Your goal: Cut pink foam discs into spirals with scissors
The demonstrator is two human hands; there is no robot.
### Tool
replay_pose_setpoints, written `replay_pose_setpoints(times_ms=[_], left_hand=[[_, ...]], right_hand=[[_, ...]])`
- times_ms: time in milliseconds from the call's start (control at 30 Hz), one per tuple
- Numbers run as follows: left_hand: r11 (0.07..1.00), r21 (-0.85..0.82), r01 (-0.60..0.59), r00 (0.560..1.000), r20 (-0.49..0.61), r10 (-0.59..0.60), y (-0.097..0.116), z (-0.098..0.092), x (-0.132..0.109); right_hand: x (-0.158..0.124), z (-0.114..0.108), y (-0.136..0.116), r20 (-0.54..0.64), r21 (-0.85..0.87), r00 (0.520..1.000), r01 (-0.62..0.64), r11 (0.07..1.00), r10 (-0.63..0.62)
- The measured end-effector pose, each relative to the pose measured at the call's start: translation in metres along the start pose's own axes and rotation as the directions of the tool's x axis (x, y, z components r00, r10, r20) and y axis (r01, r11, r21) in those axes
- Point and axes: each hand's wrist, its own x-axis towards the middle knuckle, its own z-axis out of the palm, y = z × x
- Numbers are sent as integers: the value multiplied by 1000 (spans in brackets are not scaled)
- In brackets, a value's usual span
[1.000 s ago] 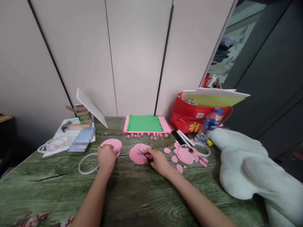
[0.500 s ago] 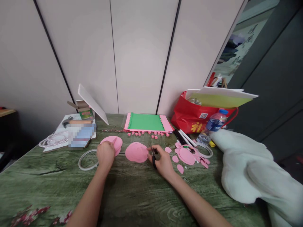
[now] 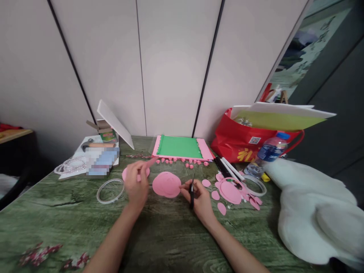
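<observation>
My left hand [image 3: 137, 184] is over a pink paper piece [image 3: 145, 172] on the table, partly covering it. Its fingers are stretched out, slightly blurred, with nothing visible between them. In my right hand [image 3: 201, 197] is a pair of scissors [image 3: 192, 194] with black handles, blades pointing away from me. The right fingertips touch the edge of a pink paper stack [image 3: 166, 184] of rounded pieces lying flat in the middle. Several loose pink paper petals [image 3: 215, 195] are just right of that hand.
A ring of white tape [image 3: 98, 195] is at left, and another tape roll [image 3: 263, 191] at right near a water bottle [image 3: 271, 149]. Behind are a green sheet [image 3: 180, 147] on pink paper, small rolled pink pieces [image 3: 191, 166], a red bag [image 3: 227, 136] and a white cushion [image 3: 301, 212].
My left hand has lifted from the left pink paper and opened, moving right. The right hand keeps the scissors beside the middle stack. The view has shifted slightly.
</observation>
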Motion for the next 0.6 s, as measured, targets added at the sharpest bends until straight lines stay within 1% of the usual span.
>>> replay_pose_setpoints(times_ms=[33,67,100,167,233,267,333,367,433,500,533,600], left_hand=[[984,-177,10,1000,9,-9,8,3,-9],[946,-319,56,997,67,-37,14,7,-18],[896,-424,131,986,148,-74,20,11,-26],[796,-538,276,940,323,-108,27,18,-41],[723,-601,339,911,403,-92,30,22,-50],[697,-622,356,901,428,-79,30,23,-51],[646,-648,403,880,469,-78,32,24,-51],[625,-645,441,864,493,-101,32,23,-50],[606,-601,521,828,528,-188,34,21,-47],[638,-536,552,812,521,-264,36,19,-44],[662,-509,550,811,516,-276,37,18,-43],[688,-496,529,815,522,-251,38,16,-42]], right_hand=[[0,0,-2,-14,59,1000,-25,998,26],[0,1,-3,-20,117,998,-52,992,55],[1,1,-5,-19,167,996,-77,983,81],[1,1,-7,1,226,992,-120,967,123],[1,1,-8,16,242,988,-153,958,154],[1,0,-8,8,240,986,-161,957,164],[1,-2,-9,-55,228,984,-153,962,169],[1,-3,-10,-106,213,981,-137,967,162],[1,-5,-11,-207,170,969,-103,980,137],[1,-6,-11,-251,136,960,-91,987,123],[1,-6,-11,-251,127,960,-93,987,123],[0,-6,-12,-245,119,961,-101,988,127]])
